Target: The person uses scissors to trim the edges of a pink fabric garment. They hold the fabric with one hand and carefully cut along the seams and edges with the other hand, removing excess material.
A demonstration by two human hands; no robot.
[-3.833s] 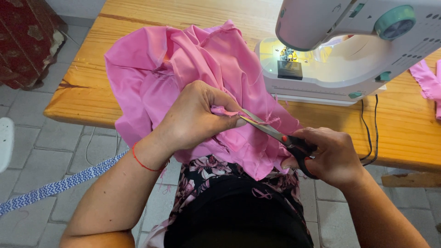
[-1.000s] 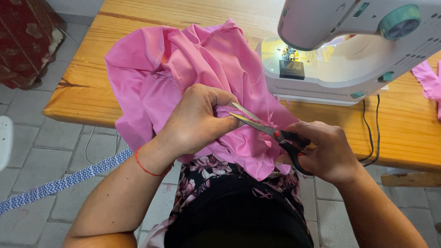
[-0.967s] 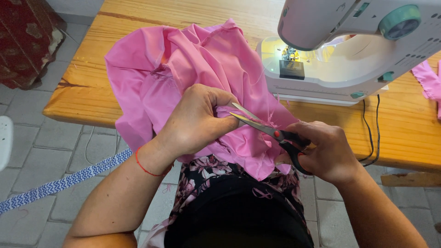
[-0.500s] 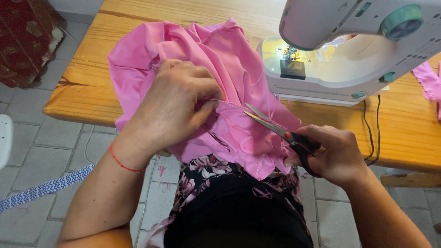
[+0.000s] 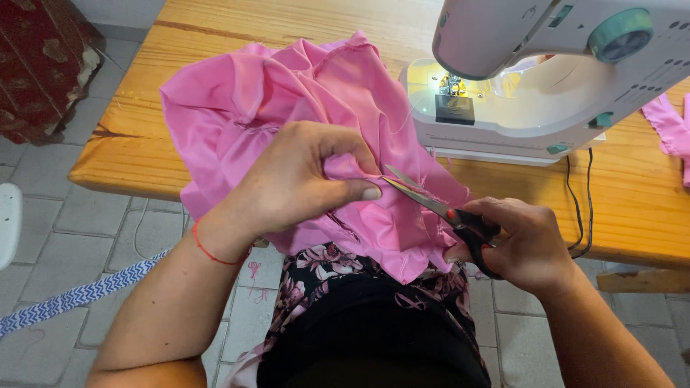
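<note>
Clearly the snipping goes on at the edge of the desk (image 5: 503, 215), where the pink cloth (image 5: 266, 93) lies heaped on the wood and spills over onto the lap. The left hand (image 5: 302, 179) lies on top of the cloth, its fingers (image 5: 359, 192) pressed together on a small fold, thumb tip just beside the scissor blades. The right hand (image 5: 525, 244) has its fingers closed through the dark handles of the scissors (image 5: 438, 207), whose slim metal blades stand a little apart and point at the pinched fold. To cut well, I judge, the fold should be kept taut, only the blade tips should bite, and the thumb should stay off the cutting line; loose layers underneath are best kept away from the blades. The cloth looks thin, smooth and faintly glossy, and it crumples into soft ridges with a stitched hem along one edge. The desk is of pale varnished planks with a rounded front edge. Behind the cloth stands a white plastic sewing machine (image 5: 546, 79) with a teal dial, its lamp lit over the needle plate, and a black cord (image 5: 589, 201) hanging over the desk edge. A further pink piece (image 5: 668, 129) lies at far right, and a blue-and-white zigzag strap (image 5: 79, 294) lies on the grey tiled floor (image 5: 65, 208).
</note>
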